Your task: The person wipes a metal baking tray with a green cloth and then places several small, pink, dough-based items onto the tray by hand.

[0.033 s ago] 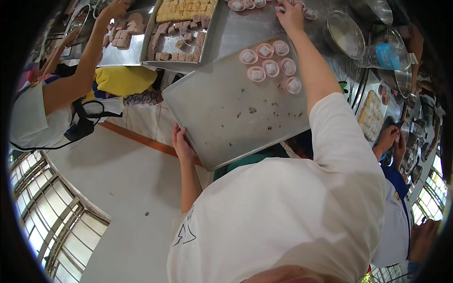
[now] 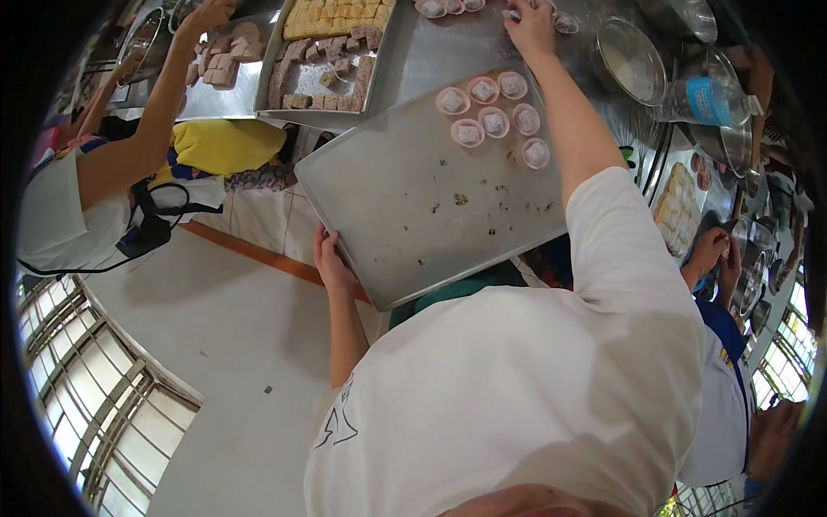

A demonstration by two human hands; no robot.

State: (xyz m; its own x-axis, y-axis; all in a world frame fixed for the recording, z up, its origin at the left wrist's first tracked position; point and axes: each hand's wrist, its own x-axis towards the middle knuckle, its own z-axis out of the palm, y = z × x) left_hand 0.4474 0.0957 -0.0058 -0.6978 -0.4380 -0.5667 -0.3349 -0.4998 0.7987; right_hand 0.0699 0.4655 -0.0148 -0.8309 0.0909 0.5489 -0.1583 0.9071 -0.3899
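My left hand (image 2: 334, 265) grips the left edge of a large metal baking tray (image 2: 388, 207), which is held at a slant against the table. Toward the tray's far right corner sit several small whitish coated cakes in pink paper cups (image 2: 494, 123). Dark crumbs and stains mark the tray's bare middle. Beyond the tray, my right hand (image 2: 531, 30) is over the table with its fingers closed on a small coated cake (image 2: 513, 15). Another cupped cake (image 2: 565, 23) lies just right of those fingers, and more cupped cakes (image 2: 432, 8) are to their left.
A pan of yellow and purplish-brown cake cubes (image 2: 362, 95) stands at the far left, near pink cake blocks (image 2: 226, 69) and a co-worker's arm (image 2: 164, 112). At right are metal bowls (image 2: 633, 62), a plastic bottle with a blue label (image 2: 708, 102) and another person's hands (image 2: 715, 258).
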